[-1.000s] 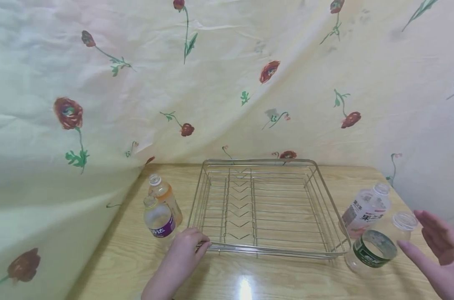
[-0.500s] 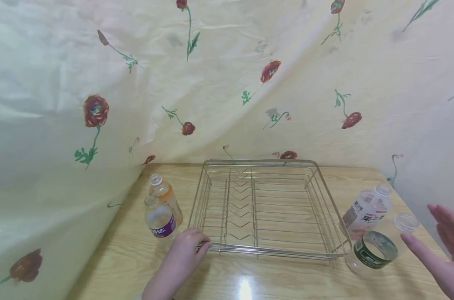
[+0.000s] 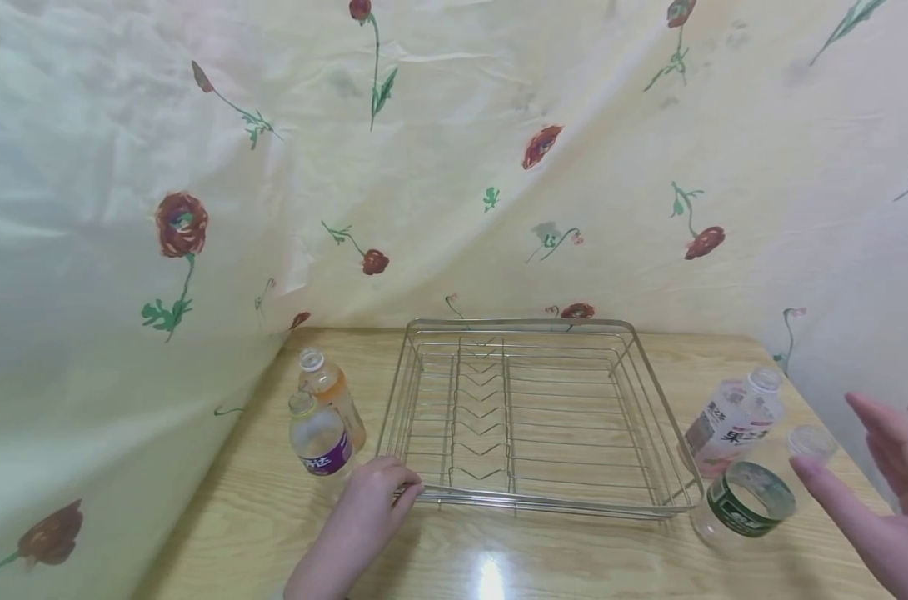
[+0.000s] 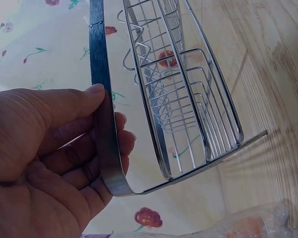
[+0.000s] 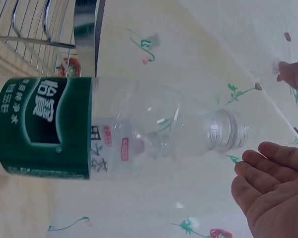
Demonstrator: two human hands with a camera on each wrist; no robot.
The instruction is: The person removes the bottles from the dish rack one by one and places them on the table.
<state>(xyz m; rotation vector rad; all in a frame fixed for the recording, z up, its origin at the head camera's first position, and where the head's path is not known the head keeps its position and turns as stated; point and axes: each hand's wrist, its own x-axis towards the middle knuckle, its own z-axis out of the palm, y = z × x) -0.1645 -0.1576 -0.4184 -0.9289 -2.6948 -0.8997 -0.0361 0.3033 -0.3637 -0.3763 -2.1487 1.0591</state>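
Observation:
A rectangular metal wire dish rack (image 3: 559, 425) sits on the wooden table. At its front left corner my left hand (image 3: 375, 500) grips the flat metal rim (image 4: 108, 134), thumb on one side and fingers curled on the other. My right hand (image 3: 885, 500) is held up at the right, thumb and fingers spread with nothing between them. Close to it stands a clear plastic bottle (image 3: 750, 500) with a green label and an uncapped mouth. In the right wrist view, the fingers (image 5: 268, 183) are just beyond this bottle's mouth (image 5: 233, 130), apart from it.
Behind the green-labelled bottle stands another clear bottle (image 3: 735, 421) with a white and pink label. Left of the rack are a purple-labelled bottle (image 3: 322, 442) and an orange-tinted bottle (image 3: 334, 387). A flowered cloth (image 3: 454, 192) hangs behind and beside the table (image 3: 566, 558).
My right hand moved a little to the right, then back left, so its thumb now overlaps the green-labelled bottle's neck in the head view. My left hand has stayed on the rack's rim.

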